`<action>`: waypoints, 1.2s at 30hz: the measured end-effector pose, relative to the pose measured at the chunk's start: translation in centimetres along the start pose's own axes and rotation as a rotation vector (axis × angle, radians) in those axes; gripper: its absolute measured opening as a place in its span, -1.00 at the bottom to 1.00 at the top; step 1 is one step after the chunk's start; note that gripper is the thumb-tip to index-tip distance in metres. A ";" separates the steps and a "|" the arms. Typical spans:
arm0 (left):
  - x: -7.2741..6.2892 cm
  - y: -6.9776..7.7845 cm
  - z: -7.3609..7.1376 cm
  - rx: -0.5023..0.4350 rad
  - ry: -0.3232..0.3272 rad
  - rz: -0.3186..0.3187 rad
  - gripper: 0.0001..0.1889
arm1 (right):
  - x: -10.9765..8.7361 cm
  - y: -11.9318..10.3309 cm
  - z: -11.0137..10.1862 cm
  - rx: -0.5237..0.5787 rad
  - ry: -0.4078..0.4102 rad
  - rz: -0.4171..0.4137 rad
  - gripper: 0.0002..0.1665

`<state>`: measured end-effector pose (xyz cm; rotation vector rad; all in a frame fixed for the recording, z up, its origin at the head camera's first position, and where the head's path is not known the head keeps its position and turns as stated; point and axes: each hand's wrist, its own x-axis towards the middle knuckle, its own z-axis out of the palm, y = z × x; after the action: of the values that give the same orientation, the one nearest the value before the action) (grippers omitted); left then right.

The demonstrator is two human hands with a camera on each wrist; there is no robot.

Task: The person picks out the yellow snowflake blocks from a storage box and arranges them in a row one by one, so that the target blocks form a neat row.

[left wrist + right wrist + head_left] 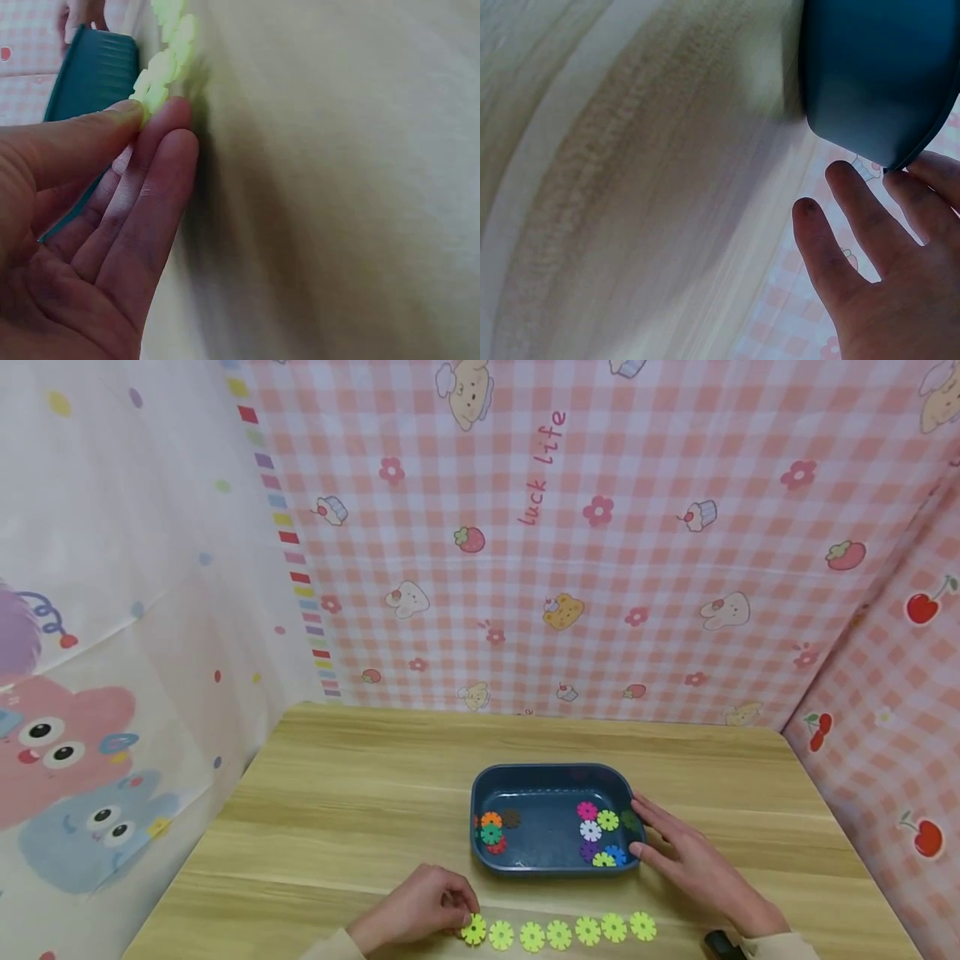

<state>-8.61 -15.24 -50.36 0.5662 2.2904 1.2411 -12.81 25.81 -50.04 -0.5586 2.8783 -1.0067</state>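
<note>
My left hand (pixel 431 902) pinches a yellow-green snowflake disc (pixel 473 930) between thumb and fingers, at the left end of a row on the table. In the left wrist view the thumb and fingertips meet at the disc (pixel 154 99). Several like discs (pixel 564 935) continue the row to the right. My right hand (pixel 693 864) touches the right end of a dark blue bin (pixel 551 868), thumb and fingers spread along its rim. The right wrist view shows fairly straight fingers by the bin's corner (pixel 877 97); the thumb's contact is partly hidden.
Inside the bin, orange, green, red and brown discs (pixel 491 834) lie at the left. Pink, white, purple, blue and yellow-green discs (pixel 591 831) lie at the right. A wooden table (pixel 337 793) carries everything, with checked cloth (pixel 555 560) behind. A black object (pixel 723 943) is near the right wrist.
</note>
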 end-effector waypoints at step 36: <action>1.2 4.6 -0.9 0.215 0.025 0.237 -0.91 | -0.2 0.1 0.0 0.002 -0.006 0.013 -0.21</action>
<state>-9.51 -12.87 -46.28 0.9265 2.4505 1.1152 -12.67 25.93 -50.08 -0.5406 2.8712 -1.0043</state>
